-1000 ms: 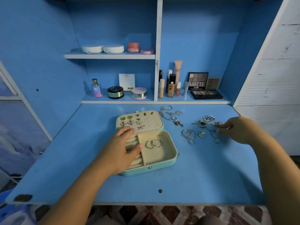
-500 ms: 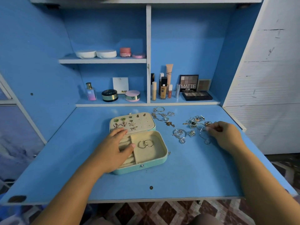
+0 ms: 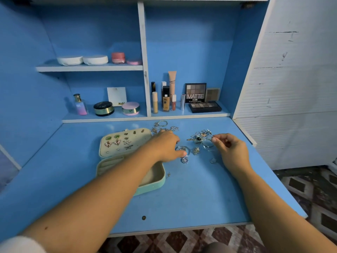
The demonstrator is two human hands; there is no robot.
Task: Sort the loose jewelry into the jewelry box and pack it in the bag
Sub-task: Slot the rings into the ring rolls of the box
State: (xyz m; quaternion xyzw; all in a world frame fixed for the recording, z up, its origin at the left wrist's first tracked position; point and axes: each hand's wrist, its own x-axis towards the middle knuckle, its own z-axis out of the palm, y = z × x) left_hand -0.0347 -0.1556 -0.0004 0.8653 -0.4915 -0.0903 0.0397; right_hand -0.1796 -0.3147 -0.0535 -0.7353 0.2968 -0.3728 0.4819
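Head view: the rounded mint-green jewelry box (image 3: pixel 153 181), cream-lined, lies open left of centre on the blue surface (image 3: pixel 200 194). Thin silvery loose jewelry (image 3: pixel 196 151) lies scattered to its right. The right hand (image 3: pixel 231 150) pinches one piece. The left hand (image 3: pixel 164 147) lies palm-down among them, its grip unclear.

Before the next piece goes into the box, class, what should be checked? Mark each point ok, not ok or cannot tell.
1. Box open, lid flat: ok.
2. Way to the tray free: not ok; the left arm lies across it.
3. Right hand has a grip: ok; it pinches the edge of the tangle.
4. Pinched piece free of the tangle: cannot tell.
5. Left hand on the hoop: ok; a fingertip touches it.
6. Bag at hand: cannot tell; none in view.
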